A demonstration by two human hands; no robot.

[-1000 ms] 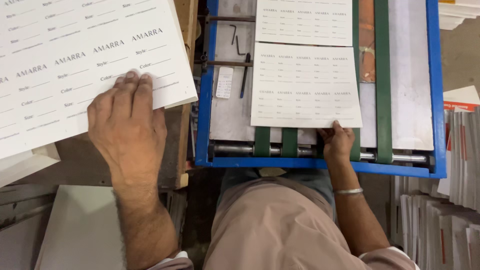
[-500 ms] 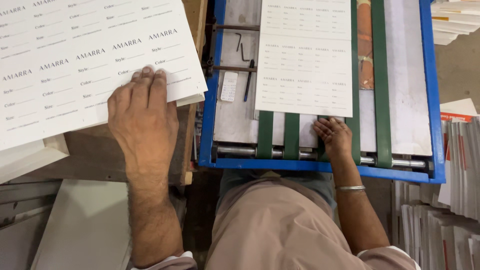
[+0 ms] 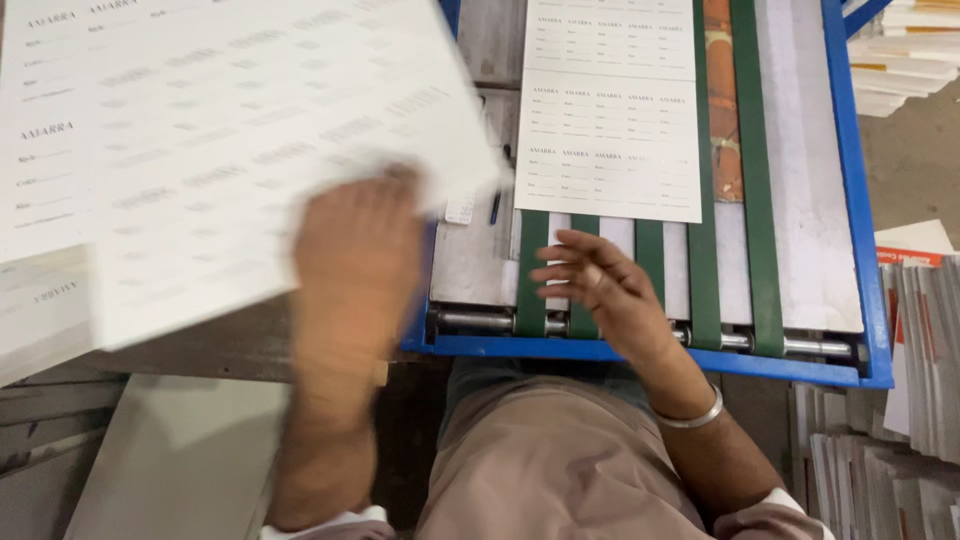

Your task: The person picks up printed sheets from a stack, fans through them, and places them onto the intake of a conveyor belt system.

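Note:
My left hand (image 3: pixel 355 265) is blurred with motion and grips the near edge of a white printed sheet (image 3: pixel 260 150), lifted off the stack of like sheets (image 3: pixel 40 170) at the left and swung toward the machine. My right hand (image 3: pixel 600 290) hovers with fingers spread over the green belts (image 3: pixel 530 270) of the blue-framed feeder (image 3: pixel 650 355), holding nothing. Another printed sheet (image 3: pixel 610 140) lies on the belts just beyond my right hand, apart from the fingers.
Metal rollers (image 3: pixel 480 322) run along the feeder's near edge. Stacks of printed paper stand at the right (image 3: pixel 900 400) and upper right (image 3: pixel 900 60). A grey board (image 3: pixel 170 460) lies at the lower left. A bangle is on my right wrist.
My left hand has picked up the top sheet from the stack and swung it rightward. My right hand has let go of the sheet on the belts, which has travelled away from me.

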